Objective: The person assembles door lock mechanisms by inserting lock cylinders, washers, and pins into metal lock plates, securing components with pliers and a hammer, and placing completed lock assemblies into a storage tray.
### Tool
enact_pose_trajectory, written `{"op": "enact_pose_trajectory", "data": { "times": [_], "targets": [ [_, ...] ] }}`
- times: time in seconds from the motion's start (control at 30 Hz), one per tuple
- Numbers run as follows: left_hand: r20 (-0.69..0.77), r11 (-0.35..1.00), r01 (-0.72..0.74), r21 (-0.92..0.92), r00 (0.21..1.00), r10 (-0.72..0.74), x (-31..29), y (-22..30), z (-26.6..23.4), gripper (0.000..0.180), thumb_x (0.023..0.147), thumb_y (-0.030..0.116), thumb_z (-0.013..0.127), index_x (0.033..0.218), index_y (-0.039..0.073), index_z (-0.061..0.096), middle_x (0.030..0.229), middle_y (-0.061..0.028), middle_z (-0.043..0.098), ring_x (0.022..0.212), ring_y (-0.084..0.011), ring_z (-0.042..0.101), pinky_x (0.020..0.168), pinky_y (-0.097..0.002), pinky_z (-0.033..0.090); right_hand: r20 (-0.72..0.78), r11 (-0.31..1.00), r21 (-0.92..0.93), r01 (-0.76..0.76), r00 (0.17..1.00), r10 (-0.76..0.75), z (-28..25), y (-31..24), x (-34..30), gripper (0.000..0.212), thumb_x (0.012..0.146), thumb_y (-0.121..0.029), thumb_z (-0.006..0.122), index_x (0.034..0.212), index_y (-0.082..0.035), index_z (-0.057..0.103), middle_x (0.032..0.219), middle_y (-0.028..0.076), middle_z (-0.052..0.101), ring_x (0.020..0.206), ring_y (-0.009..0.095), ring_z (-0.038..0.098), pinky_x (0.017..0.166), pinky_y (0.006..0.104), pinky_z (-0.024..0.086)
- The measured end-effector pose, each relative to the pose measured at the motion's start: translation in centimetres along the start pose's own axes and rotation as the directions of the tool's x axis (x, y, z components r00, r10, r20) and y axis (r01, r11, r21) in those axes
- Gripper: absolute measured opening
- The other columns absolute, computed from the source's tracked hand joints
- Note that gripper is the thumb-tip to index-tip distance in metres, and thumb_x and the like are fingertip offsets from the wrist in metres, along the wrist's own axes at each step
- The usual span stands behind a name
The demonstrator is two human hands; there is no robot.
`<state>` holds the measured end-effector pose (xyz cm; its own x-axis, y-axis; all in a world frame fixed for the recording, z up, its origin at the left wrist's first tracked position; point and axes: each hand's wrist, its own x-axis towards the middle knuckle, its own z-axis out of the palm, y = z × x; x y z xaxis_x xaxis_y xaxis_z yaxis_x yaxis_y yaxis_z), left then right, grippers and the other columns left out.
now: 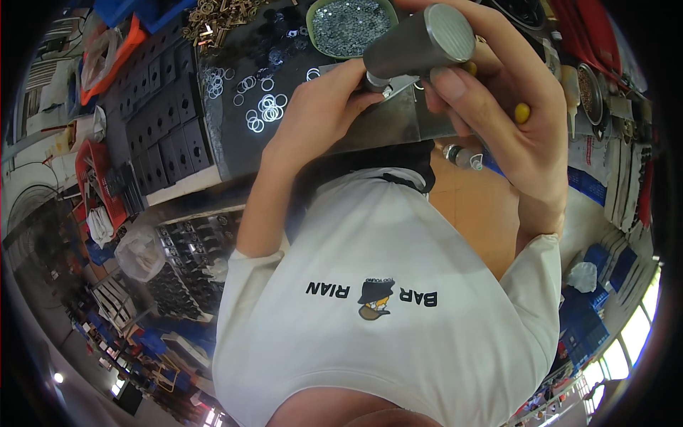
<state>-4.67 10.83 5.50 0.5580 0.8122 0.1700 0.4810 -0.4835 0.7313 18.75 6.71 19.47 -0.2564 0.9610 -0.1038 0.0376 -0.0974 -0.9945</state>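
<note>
A dark grey metal cylinder (409,46) with a ridged, silvery round end is tilted close in front of me. My left hand (324,103) pinches its narrow far end between thumb and fingers. My right hand (509,99) is curled beside the ridged end, its thumb close to the cylinder's lower edge. Between the right fingers shows a yellow-handled tool (522,112); most of it is hidden, so its exact kind cannot be told. A thin bright metal piece (403,84) shows below the cylinder, between the two hands.
Loose silver rings (269,109) lie on the dark worktable (235,153). Beyond are a green tray (311,28) of small metal parts and a pile of brass pieces (217,21). Black plates with holes (167,107) fill the left side. A clear bottle (464,157) is at the right.
</note>
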Motion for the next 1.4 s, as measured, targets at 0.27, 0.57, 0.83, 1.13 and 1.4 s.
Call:
{"op": "enact_pose_trajectory", "data": {
  "times": [0.27,0.57,0.83,1.13,1.4],
  "targets": [
    [-0.026,0.999,-0.036,-0.024,0.999,0.036,0.0,-0.5,0.5,0.040,0.097,0.013,0.080,0.133,0.005,0.065,0.110,-0.0188,0.076,0.100,-0.0398,0.076,0.083,-0.0453,0.060,-0.040,0.952,-0.245,0.183,0.979,-0.198,0.7,2.2,0.5,0.042,0.109,-0.013,0.063,0.149,0.000,0.062,0.097,0.008,0.072,0.069,0.004,0.056,0.058,0.0199,0.043],
    [-0.029,0.950,0.100,-0.297,0.993,-0.114,-0.3,0.2,0.4,0.043,0.102,0.012,0.076,0.140,0.000,0.061,0.122,-0.0175,0.078,0.111,-0.0288,0.079,0.096,-0.0383,0.062,-0.020,0.986,-0.164,0.028,0.999,-0.032,0.5,4.5,0.2,0.042,0.113,-0.018,0.057,0.152,-0.003,0.059,0.082,0.001,0.061,0.064,0.003,0.049,0.055,0.0200,0.035],
    [-0.383,0.902,0.352,-0.250,0.820,-0.426,-8.5,-4.0,-7.3,0.032,0.096,0.007,0.081,0.125,-0.004,0.071,0.109,-0.0124,0.079,0.101,-0.0168,0.075,0.089,-0.0307,0.060,-0.333,0.715,-0.689,-0.115,0.927,-0.171,-6.4,15.2,-1.3,0.042,0.107,-0.020,0.071,0.148,-0.014,0.065,0.077,0.008,0.064,0.061,0.014,0.057,0.060,0.0316,0.048],
    [-0.395,0.816,0.369,0.444,0.898,-0.192,-11.2,-6.6,-6.2,0.039,0.091,0.028,0.086,0.122,0.007,0.077,0.115,-0.0121,0.071,0.101,-0.0333,0.071,0.088,-0.0438,0.058,-0.385,0.580,-0.792,-0.193,0.895,-0.227,-8.7,16.5,-3.2,0.033,0.102,-0.011,0.073,0.135,-0.012,0.073,0.117,0.010,0.071,0.087,0.019,0.069,0.076,0.0333,0.055],
    [0.167,0.872,0.281,0.401,0.913,-0.371,2.1,1.4,2.0,0.064,0.087,0.051,0.084,0.134,0.011,0.067,0.103,-0.0203,0.078,0.090,-0.0372,0.078,0.073,-0.0462,0.061,-0.377,0.846,-0.527,0.079,0.871,-0.316,-1.7,13.5,0.2,0.027,0.101,-0.005,0.072,0.127,-0.004,0.075,0.109,0.004,0.071,0.082,0.010,0.058,0.075,0.0246,0.048]
  ]
}}
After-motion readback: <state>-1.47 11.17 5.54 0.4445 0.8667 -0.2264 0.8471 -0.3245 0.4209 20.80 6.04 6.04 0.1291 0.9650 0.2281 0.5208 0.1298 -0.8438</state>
